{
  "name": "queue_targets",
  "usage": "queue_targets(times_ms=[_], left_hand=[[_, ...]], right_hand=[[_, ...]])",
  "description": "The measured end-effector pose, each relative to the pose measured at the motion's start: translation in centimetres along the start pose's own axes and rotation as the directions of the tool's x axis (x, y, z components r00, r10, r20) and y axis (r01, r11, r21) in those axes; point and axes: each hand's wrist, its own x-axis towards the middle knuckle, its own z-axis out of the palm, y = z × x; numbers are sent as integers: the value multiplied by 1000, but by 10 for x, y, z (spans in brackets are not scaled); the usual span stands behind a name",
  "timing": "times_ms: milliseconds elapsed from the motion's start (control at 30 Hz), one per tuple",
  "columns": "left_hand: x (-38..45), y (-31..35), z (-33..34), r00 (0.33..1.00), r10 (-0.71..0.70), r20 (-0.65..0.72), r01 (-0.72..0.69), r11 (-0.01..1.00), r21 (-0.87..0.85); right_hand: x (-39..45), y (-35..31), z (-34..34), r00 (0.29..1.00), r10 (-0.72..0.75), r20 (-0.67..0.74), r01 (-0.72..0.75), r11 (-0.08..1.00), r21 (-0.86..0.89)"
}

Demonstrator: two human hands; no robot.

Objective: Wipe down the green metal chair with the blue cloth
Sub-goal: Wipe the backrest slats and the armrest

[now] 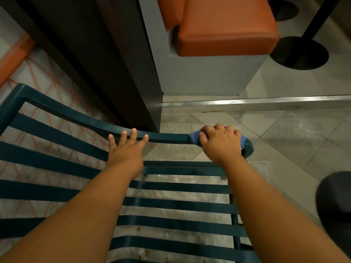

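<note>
The green metal chair (57,130) with flat slats fills the lower left and middle of the head view, its curved top rail running from upper left to right. My right hand (221,143) is closed around the blue cloth (195,137) and presses it onto the rail's right end, near the rounded corner. Only the cloth's edges show beside my fingers. My left hand (127,149) lies flat on the middle of the same rail, fingers spread, holding nothing.
A dark wall panel (95,54) stands right behind the chair. Beyond it sits a grey bench base with an orange cushion (226,25). A black round table foot (300,54) is at upper right. A dark rounded object (336,202) is at the right edge.
</note>
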Motion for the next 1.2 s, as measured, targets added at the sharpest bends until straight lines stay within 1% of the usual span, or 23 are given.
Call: queue_targets(times_ms=[33,67,100,133,167,200,233,300,367,433,467,533,633,700,767,833,900,967,1033,1067,1133,1200], left_hand=[[0,0,0,1000,1,2,-1,1000,3],[0,0,0,1000,2,1,-2,1000,7],[0,-1,1,1000,4,-4,-4,1000,10],[1,-1,2,1000,5,-11,-5,1000,12],[2,-1,3,1000,6,-15,-6,1000,13],[2,-1,3,1000,8,-14,-7,1000,14],[1,-1,4,1000,8,-13,-8,1000,12],[0,0,5,1000,9,-24,-9,1000,2],[-3,0,4,999,13,-32,-13,1000,2],[-5,0,2,999,18,-28,-18,1000,1],[-6,0,1,999,22,-25,-22,1000,1],[-7,0,1,999,24,-26,-24,1000,3],[-8,1,2,999,20,-26,-20,1000,5],[-8,3,2,1000,4,-25,-3,1000,26],[-8,9,0,999,-24,-28,26,998,52],[-8,19,-4,997,-64,-38,66,997,42],[-8,33,-8,996,-82,-48,81,996,-22],[-9,53,-10,995,-53,-90,47,996,-76],[-10,74,-12,989,12,-146,-27,994,-102],[-10,83,-14,988,51,-149,-69,991,-113],[-10,93,-14,989,109,-102,-122,983,-134],[-8,96,-12,992,122,-43,-128,979,-160]], right_hand=[[9,-7,-6,992,100,78,-98,995,-20],[18,-17,-13,972,175,156,-167,984,-65],[29,-30,-13,948,214,235,-193,975,-109],[36,-43,-12,930,214,298,-181,974,-136],[40,-56,-8,926,176,335,-143,982,-121],[40,-67,-3,935,102,341,-79,994,-82],[36,-74,4,953,8,303,4,999,-41],[21,-75,12,969,-177,170,180,984,-2],[10,-57,14,946,-319,51,319,948,5],[4,-28,14,920,-392,-1,392,919,-41],[1,-11,13,916,-401,-21,399,914,-74],[-4,20,13,928,-370,-38,363,923,-130],[-12,44,12,948,-304,-91,289,946,-145],[-13,40,10,968,-231,-99,217,967,-129],[-13,21,9,976,-205,-72,193,971,-140],[-12,-4,10,965,-260,-36,253,958,-134],[-9,-25,11,947,-320,-8,318,942,-104],[-5,-31,12,942,-336,-14,333,939,-89],[-5,-22,12,935,-352,-51,350,936,-41],[-7,-13,14,933,-350,-83,351,936,-8],[-11,8,17,940,-301,-159,311,950,43],[-13,22,18,960,-202,-194,221,972,80]])
